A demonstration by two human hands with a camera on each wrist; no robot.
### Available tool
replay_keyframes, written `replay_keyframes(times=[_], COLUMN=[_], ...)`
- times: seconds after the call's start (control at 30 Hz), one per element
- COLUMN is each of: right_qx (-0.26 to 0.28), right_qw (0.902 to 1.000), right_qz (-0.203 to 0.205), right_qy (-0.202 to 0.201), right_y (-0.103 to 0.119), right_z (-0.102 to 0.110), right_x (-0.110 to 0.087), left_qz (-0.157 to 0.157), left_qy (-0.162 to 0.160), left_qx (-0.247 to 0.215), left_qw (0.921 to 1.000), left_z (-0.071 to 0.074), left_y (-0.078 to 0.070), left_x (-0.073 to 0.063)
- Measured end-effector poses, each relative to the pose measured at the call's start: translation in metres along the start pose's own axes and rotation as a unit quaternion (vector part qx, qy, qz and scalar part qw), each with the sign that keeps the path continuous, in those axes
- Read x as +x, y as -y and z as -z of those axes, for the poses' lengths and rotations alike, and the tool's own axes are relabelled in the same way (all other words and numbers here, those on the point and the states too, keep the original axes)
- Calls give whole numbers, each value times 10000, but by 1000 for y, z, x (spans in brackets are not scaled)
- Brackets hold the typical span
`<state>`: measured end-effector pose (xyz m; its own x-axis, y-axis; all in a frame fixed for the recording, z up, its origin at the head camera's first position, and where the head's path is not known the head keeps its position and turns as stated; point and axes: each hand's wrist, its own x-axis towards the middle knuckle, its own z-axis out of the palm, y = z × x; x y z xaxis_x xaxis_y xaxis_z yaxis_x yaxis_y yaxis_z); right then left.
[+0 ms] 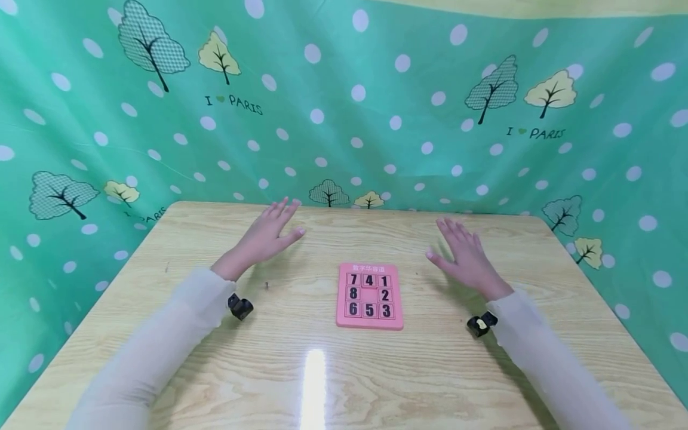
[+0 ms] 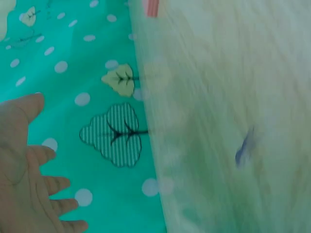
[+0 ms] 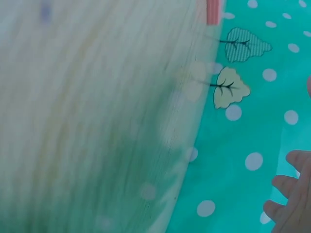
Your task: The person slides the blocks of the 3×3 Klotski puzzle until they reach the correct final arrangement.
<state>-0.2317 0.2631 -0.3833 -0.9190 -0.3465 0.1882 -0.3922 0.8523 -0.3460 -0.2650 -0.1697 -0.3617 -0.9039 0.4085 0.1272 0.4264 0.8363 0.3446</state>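
A pink sliding number puzzle [image 1: 369, 322] lies flat on the wooden table, its digit tiles set around a vacant middle square. The top row reads 7, 4, 1; 8 and 2 flank the gap; 6, 5, 3 run along the bottom. To the left of it, my left hand [image 1: 264, 236] is held with fingers extended and thumb spread, touching nothing I can see. On the other side my right hand [image 1: 466, 258] has its fingers straight too, apart from the puzzle. The wrist views show each hand's fingers partly, with a small pink edge of the puzzle [image 2: 152, 7] at the top.
The wooden table [image 1: 258, 370] reaches back to a green dotted curtain [image 1: 355, 119] printed with trees. A small black camera [image 1: 240, 306] sits at the left wrist, another black camera [image 1: 481, 324] at the right. Light reflects brightly off the table's front part.
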Motion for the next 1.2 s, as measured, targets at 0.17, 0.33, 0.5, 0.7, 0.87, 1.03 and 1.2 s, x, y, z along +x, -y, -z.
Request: replay_keyframes(times=[0.17,0.33,0.5,0.7,0.87,1.03,1.2], right_qx=[145,247,172,475,685,1054,1632], right_qw=[9998,9995,9992,9977,9958,9918,9832], right_qz=[85,191,251,311,403,478,376], right_qy=[50,102,275,358,443,537,727], right_y=[8,15,19,27,33,41,45], right_z=[-5,-10,-12,-16,-21,-20,-22], right_x=[-6,-9,-13,-21,-25,-27,-28], left_qz=[-271,-315,-317,-392,-475,-613,-710], left_qy=[19,51,185,294,398,468,596], left_qx=[-164,-439,-748,-1076,-1266,-1538,-1938], left_qw=[9995,9985,9965,9930,9900,9851,9767], left_z=[-8,-13,-20,-29,-37,-42,-45], left_y=[-10,-20,-30,-38,-43,-48,-56], left_x=[-5,-11,-17,-22,-27,-29,-32])
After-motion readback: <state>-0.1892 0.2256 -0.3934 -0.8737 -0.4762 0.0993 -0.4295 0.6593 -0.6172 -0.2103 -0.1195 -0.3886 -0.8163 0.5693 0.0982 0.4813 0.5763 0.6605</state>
